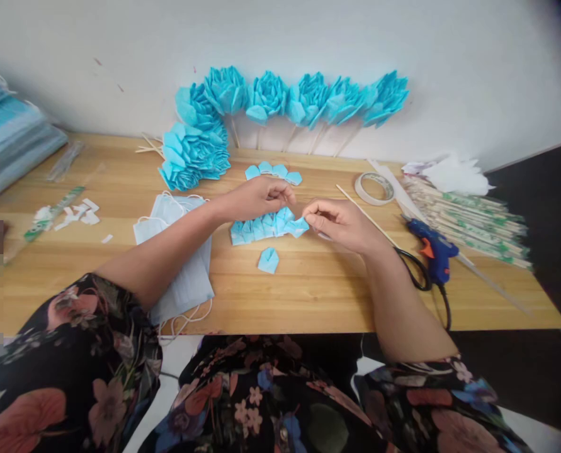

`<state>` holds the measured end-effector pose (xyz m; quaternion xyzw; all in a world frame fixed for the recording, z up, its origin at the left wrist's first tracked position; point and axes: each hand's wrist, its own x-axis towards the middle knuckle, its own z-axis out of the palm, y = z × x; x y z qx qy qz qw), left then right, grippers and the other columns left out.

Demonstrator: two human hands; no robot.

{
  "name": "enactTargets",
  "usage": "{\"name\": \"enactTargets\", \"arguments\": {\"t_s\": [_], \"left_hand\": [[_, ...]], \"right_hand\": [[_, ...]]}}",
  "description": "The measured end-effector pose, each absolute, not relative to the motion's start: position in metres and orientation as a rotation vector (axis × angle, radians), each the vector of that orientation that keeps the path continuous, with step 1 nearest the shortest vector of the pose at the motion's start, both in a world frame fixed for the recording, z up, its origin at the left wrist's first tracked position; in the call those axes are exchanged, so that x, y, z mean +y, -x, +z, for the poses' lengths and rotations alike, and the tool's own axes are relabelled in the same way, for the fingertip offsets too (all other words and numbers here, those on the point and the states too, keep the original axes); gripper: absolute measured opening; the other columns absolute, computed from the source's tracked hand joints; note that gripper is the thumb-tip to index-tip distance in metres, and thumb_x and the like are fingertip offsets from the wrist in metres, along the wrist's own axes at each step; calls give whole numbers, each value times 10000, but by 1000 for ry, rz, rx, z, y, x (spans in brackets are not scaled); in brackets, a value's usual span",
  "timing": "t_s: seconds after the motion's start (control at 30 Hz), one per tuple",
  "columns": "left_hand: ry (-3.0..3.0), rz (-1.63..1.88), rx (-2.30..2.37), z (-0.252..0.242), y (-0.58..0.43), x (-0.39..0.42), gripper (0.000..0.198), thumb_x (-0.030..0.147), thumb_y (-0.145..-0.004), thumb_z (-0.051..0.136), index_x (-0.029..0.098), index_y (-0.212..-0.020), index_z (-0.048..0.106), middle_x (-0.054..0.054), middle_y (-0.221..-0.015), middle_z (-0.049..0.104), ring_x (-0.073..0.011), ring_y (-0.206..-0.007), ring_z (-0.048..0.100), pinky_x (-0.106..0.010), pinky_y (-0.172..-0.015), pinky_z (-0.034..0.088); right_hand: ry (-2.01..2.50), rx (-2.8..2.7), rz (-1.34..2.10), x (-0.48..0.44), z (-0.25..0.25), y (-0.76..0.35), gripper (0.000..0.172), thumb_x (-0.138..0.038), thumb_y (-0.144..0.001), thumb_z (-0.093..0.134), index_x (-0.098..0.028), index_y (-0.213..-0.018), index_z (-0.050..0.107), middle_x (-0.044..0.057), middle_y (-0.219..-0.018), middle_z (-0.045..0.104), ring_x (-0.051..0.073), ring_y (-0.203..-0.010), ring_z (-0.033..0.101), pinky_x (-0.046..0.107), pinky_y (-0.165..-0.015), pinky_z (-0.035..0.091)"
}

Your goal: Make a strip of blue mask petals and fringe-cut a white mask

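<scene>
My right hand point(337, 221) pinches the edge of a folded light-blue petal piece point(299, 229) between thumb and fingertips. That piece lies at the right end of a row of similar folded blue petals point(256, 228) on the table. Just above the row hovers my left hand point(264, 196), its fingers loosely bent with a gap at the thumb; nothing shows in it. One loose folded petal point(267, 260) lies nearer to me. Behind my left hand is another short row of blue petals point(273, 171).
Blue flowers point(267, 95) on sticks lean along the wall. Face masks point(186, 264) lie under my left forearm, with a mask stack point(16, 138) far left. At right are a tape roll point(374, 188), a blue glue gun point(434, 248) with its cord, and wrapped chopsticks point(473, 220).
</scene>
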<state>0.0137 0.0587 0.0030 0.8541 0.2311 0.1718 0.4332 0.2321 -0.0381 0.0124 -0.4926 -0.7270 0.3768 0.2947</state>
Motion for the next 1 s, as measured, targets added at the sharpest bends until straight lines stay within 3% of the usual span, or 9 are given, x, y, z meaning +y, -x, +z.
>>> {"name": "enactTargets", "arguments": {"t_s": [0.17,0.4,0.73,1.0], "left_hand": [[-2177,445,524,0,-15,60,222,219,-901,508,150,-1043,663,-27,-876,681,-114,-755,585,-227,-696,436],[-2280,487,571,-1,-14,61,226,175,-907,476,146,-1068,632,11,-722,549,-110,-630,476,-217,-598,368],[-2352,418,445,11,-15,49,214,220,-929,463,166,-1057,626,-30,-914,683,-130,-767,575,-239,-688,393],[-2323,447,455,8,-17,46,198,205,-914,479,172,-1054,616,-25,-897,694,-129,-754,589,-240,-680,406]], "right_hand": [[1312,-1910,1039,-37,9,-235,291,-449,-926,595,-179,-829,648,-20,-672,535,101,-588,415,265,-561,297],[1119,-1758,1303,-43,17,-246,333,-515,-896,640,-185,-862,674,35,-762,610,144,-670,505,283,-578,353],[1338,-1865,1112,-40,12,-234,282,-429,-912,596,-168,-822,652,-13,-702,550,109,-628,429,277,-600,301],[1360,-1888,1001,-38,9,-230,271,-410,-909,584,-178,-776,629,-28,-661,503,102,-605,388,275,-588,283]]}}
